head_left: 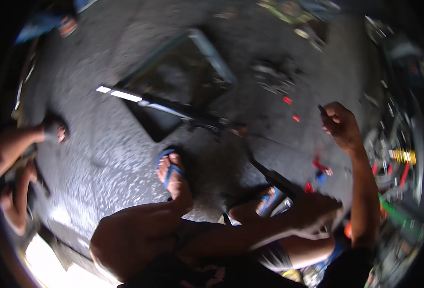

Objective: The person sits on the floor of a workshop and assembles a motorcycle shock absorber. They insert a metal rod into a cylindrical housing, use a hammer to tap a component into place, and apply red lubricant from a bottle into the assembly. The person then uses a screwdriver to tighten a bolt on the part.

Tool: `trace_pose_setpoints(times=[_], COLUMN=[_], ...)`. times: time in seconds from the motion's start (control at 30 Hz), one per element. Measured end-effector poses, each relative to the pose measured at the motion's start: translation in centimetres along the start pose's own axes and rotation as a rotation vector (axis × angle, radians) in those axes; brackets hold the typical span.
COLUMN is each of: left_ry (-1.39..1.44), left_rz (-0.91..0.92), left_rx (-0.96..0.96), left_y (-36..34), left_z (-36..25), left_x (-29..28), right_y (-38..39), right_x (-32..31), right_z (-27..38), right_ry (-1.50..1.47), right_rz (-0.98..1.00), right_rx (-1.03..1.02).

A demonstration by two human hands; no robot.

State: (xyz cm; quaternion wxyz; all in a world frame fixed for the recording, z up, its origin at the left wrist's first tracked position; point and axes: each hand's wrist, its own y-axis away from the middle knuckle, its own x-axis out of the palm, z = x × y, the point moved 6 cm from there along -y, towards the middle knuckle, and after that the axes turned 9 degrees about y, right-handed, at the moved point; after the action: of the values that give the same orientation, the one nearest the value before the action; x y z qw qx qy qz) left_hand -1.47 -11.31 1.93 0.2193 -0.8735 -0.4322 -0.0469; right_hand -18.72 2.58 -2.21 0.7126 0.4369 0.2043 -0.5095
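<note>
Up at the right, my right hand (342, 127) is closed on a small dark piece (322, 110) that juts from its fingers. My left forearm crosses over my lap, and the left hand (317, 211) is dark and smeared by motion, so its grip is unclear. Close to it ends a black rod-like thing (279, 180), which slants up toward the middle. A long tube (164, 106), bright silver at the left and black at the right, lies across a dark rectangular tray (211, 50). Between tube and rod is a small reddish-brown blurred part (239, 129).
Small red pieces (287, 100) and a dark heap of parts (274, 77) lie on the floor right of the tray. Cluttered tools and parts, with a yellow coil (404, 156) and a green piece (394, 211), line the right. Another person's leg (20, 144) is at the left.
</note>
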Motion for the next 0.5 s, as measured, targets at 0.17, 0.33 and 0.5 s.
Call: trace_pose_setpoints(times=[0.17, 0.33, 0.5], left_ry=[0.041, -0.023, -0.090], left_rz=[-0.061, 0.054, 0.128], left_rx=[0.096, 0.115, 0.074], left_y=[0.1, 1.6, 3.4], left_z=[-1.2, -1.7, -1.6], left_x=[-1.4, 1.6, 3.9], right_y=[15.1, 26.9, 33.8], right_x=[-2.5, -0.6, 4.1], right_z=[-0.8, -0.2, 0.5], right_ry=[-0.416, -0.613, -1.102], right_rz=[-0.238, -0.309, -0.523], right_rx=[0.248, 0.398, 0.254])
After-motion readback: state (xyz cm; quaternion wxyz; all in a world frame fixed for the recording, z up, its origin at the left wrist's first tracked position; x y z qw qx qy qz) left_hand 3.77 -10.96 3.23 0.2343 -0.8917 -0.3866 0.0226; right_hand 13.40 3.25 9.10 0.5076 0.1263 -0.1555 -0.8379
